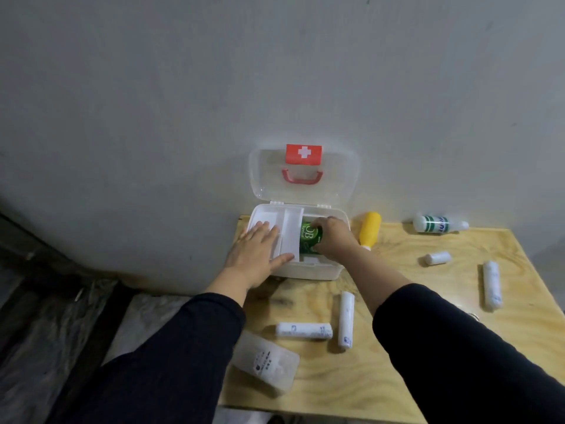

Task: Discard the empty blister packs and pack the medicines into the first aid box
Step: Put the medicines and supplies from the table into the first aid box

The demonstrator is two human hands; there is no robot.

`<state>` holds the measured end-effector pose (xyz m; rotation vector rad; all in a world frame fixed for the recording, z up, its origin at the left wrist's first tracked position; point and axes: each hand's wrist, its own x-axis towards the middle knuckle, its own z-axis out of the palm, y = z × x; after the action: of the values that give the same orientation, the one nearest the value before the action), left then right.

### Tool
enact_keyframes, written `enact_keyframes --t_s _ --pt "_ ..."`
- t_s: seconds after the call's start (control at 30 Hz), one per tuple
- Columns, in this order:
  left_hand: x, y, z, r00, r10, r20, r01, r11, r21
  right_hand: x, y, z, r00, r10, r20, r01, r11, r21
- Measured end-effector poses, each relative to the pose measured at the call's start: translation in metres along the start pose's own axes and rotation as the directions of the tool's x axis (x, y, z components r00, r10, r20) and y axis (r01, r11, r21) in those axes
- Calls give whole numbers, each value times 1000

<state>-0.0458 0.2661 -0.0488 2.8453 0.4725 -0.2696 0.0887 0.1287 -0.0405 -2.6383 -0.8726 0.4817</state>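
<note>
A white first aid box (324, 270) stands open at the table's far left corner, its clear lid (342, 179) with a red cross leaning on the wall. My left hand (255, 255) lies flat, fingers spread, on the box's white inner tray (290, 228). My right hand (331, 240) grips a green labelled container (308, 238) inside the box's right part. Outside the box lie a yellow bottle (369, 229), a white bottle with green stripes (437, 224), a small white vial (438, 258) and three white rolls (304, 330) (346, 319) (492, 284).
A translucent plastic case (266, 362) sits on the wooden table's (412, 377) near left edge. A grey wall rises right behind the box. To the left of the table the floor is covered with dark plastic sheeting (46, 316).
</note>
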Motion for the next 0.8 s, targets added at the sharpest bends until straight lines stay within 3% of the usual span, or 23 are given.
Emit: enact_keyframes --t_s 0.2,0.4,0.63,0.8 --pt "3 -2 7 1000 6 0 -6 1000 8 16 -16 27 993 106 -57 -104 994 35" --pt "3 1 2 1000 4 18 -5 998 56 12 -17 17 991 135 13 -135 991 4" --pt "-21 12 -38 1000 -21 8 20 998 56 -25 -27 -22 1000 24 -10 -25 994 -103" --pt "-76 27 -51 996 -93 6 93 995 21 -82 -36 -31 996 -60 73 72 982 -176"
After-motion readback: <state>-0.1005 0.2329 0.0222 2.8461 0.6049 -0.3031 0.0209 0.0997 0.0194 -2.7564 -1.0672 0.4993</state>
